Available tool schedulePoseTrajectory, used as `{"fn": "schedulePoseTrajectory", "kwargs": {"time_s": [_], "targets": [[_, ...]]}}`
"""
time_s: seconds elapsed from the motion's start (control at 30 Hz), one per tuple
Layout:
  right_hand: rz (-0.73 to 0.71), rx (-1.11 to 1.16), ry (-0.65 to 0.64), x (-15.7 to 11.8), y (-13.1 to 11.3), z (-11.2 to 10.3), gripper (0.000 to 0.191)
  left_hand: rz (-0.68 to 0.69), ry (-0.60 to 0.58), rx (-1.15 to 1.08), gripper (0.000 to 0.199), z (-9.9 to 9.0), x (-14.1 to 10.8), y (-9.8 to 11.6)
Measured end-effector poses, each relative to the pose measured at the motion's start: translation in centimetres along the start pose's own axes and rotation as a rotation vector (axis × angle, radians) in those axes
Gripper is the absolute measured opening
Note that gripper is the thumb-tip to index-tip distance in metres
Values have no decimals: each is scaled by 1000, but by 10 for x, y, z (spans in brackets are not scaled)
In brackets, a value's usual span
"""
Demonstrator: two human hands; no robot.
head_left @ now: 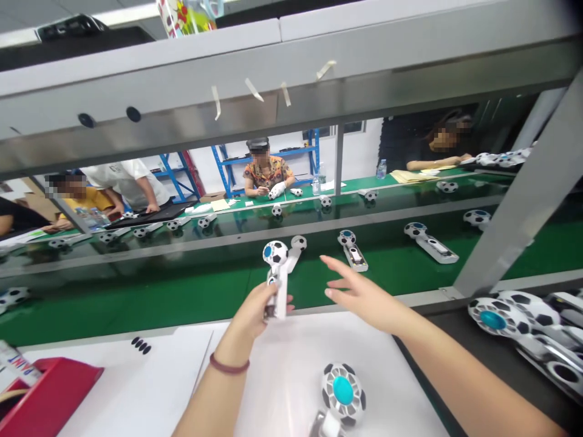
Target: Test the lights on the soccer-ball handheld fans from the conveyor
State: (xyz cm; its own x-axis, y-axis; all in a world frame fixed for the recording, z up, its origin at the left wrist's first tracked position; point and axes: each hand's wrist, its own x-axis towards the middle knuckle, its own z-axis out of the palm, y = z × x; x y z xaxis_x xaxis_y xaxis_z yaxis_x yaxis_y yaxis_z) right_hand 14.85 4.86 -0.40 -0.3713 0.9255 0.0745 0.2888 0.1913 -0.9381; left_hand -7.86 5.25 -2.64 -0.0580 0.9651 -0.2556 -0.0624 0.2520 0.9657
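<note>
I had the fan point(282, 280) gripped in my left hand point(255, 309), thumb over its handle, other fingers behind, ball point(276, 252) beyond them; to the right, my right hand point(364, 296) had spread fingers.

"PAINT" lettering point(23, 367), on white item point(10, 358)

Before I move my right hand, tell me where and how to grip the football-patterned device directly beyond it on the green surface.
Probably pinch the handle across its sides, right hand coming from the near end. The handle points toward you, and its straight edges look easier to hold than the round head.
</note>
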Motion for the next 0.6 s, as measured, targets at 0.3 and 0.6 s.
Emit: {"fn": "schedulePoseTrajectory", "kwargs": {"time_s": [0.3, 0.6], "targets": [[-79, 84, -187, -26, -32, 17, 60, 241, -118, 289, 45, 55, -70, 2], [-224, -90, -44, -39, -43, 13, 69, 117, -480, -139, 61, 50, -79, 1]]}}
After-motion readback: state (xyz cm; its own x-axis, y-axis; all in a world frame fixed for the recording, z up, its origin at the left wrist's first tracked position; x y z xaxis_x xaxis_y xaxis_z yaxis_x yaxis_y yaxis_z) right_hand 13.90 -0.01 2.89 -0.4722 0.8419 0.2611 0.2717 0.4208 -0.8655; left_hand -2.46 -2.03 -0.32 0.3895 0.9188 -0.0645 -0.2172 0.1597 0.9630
